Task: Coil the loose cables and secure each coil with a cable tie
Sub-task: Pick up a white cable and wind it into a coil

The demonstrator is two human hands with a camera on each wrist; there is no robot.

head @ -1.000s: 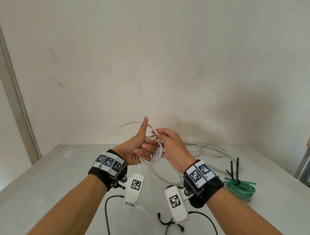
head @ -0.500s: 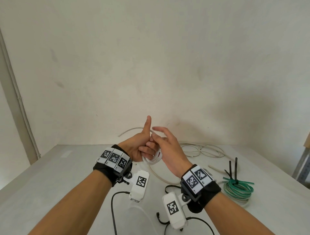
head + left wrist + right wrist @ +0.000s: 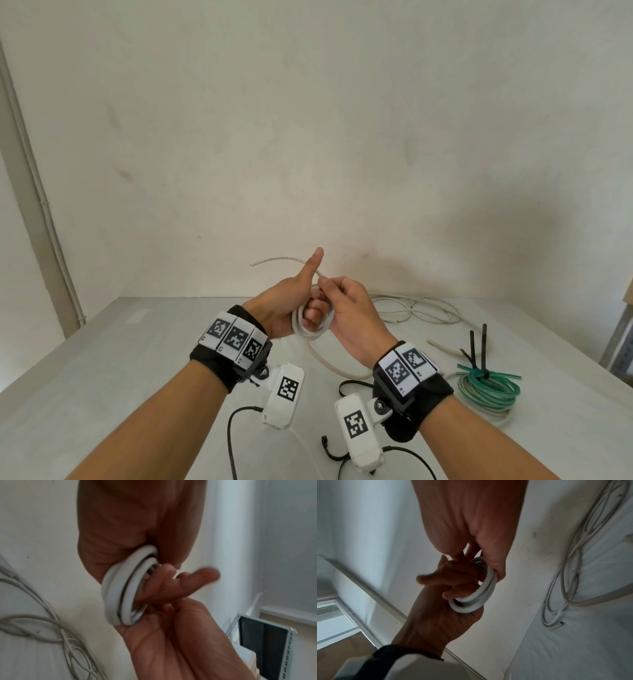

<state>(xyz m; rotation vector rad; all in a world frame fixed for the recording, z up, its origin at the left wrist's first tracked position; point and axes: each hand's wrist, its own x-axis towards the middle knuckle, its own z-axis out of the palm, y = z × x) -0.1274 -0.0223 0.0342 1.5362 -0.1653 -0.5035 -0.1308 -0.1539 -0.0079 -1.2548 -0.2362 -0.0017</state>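
Your left hand [image 3: 286, 301] holds a small coil of white cable [image 3: 310, 334] above the table [image 3: 137, 370]: the turns are wound round its curled fingers [image 3: 164, 586], with the thumb sticking straight up. Your right hand [image 3: 346, 315] meets it from the other side, fingertips pinching the cable at the top of the coil, just beside that raised thumb. The coil's loose end arcs up and away to the left behind the thumb. From the bottom of the coil, the rest of the white cable drops to the table and runs under your right wrist.

Farther back, near the wall, a thinner pale cable [image 3: 416, 310] lies in loose, overlapping loops. On your right, well apart from both hands, a green coil [image 3: 489, 387] rests flat on the table, bound with a black cable tie [image 3: 483, 354] whose tails stand upright.
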